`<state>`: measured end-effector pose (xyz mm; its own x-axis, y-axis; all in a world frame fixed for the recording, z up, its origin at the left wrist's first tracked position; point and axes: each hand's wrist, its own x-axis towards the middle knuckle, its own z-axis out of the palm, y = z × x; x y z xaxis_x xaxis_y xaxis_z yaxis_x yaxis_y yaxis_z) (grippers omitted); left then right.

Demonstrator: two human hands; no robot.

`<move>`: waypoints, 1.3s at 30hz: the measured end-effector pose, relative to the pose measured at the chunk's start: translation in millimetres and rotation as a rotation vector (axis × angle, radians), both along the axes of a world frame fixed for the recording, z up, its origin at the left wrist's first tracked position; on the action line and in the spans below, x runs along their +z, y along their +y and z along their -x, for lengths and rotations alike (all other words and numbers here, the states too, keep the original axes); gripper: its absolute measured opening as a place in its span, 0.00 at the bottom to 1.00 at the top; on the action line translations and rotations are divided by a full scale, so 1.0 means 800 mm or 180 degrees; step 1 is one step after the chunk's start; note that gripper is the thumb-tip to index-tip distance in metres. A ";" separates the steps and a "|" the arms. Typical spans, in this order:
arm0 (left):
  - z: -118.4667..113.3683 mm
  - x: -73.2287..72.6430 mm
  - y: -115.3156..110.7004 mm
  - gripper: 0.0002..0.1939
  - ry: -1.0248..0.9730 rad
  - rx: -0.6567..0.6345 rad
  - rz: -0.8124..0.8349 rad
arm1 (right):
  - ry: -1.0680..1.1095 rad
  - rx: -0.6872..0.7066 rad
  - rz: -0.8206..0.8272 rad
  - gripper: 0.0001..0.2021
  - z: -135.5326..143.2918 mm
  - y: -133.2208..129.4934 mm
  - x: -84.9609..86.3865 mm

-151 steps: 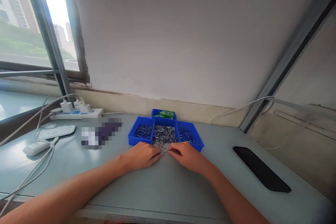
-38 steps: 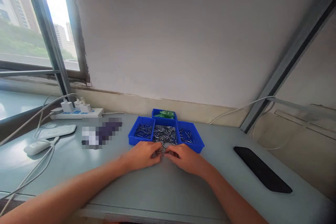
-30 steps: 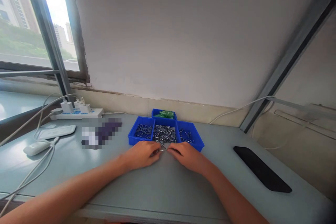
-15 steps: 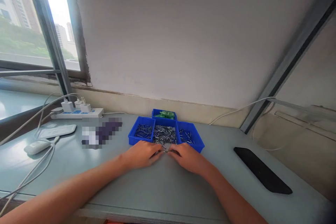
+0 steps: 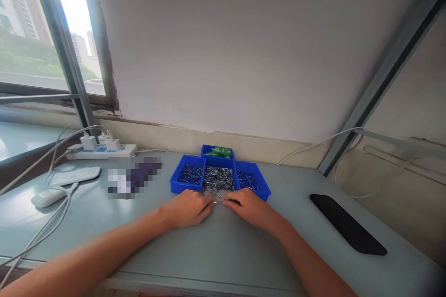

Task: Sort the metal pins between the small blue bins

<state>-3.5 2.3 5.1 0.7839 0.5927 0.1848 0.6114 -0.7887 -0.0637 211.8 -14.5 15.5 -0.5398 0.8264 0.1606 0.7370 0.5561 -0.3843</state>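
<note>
Slim metal piece, just below the middle of the frame: we grasp it by its ends, the fingertips of our left hand pinching one side and those of our right hand the other. Our fingers cover its ends, so we cannot tell its full shape.

Just beyond our fingertips, a few loose metal pieces lie at the front of the middle blue bin, which holds a dense heap of metal pieces. The left blue bin holds darker-looking pieces, and the right blue bin a sparser scatter; our hands stand in front of these bins and hide part of their near edges. Behind them, the back blue bin holds green packets.

Farther out on the grey table, we see a pixelated purple-and-white item left of the bins, a white power strip, a white mouse-like object and cables at the left of the frame, and a flat black object at lower right.
</note>
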 end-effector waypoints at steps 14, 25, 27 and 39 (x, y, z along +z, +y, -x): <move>0.004 0.003 0.000 0.16 -0.0548 -0.0717 -0.0272 | -0.0127 0.0310 0.0169 0.13 0.010 -0.004 -0.008; 0.002 0.002 0.001 0.14 -0.0134 -0.0196 -0.0049 | -0.0059 -0.0072 -0.0189 0.15 0.003 -0.004 0.004; 0.001 0.001 0.000 0.13 -0.0056 -0.0195 0.0035 | 0.0022 -0.0070 -0.0251 0.14 0.004 -0.005 0.006; 0.002 -0.003 0.006 0.15 -0.0440 -0.0223 0.0035 | -0.0007 -0.0002 -0.0020 0.14 -0.001 -0.005 0.007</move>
<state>-4.9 7.1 2.6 0.7909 0.5401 0.2878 0.5572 -0.8299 0.0261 212.6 -18.8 21.3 -0.5396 0.8257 0.1645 0.7382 0.5579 -0.3792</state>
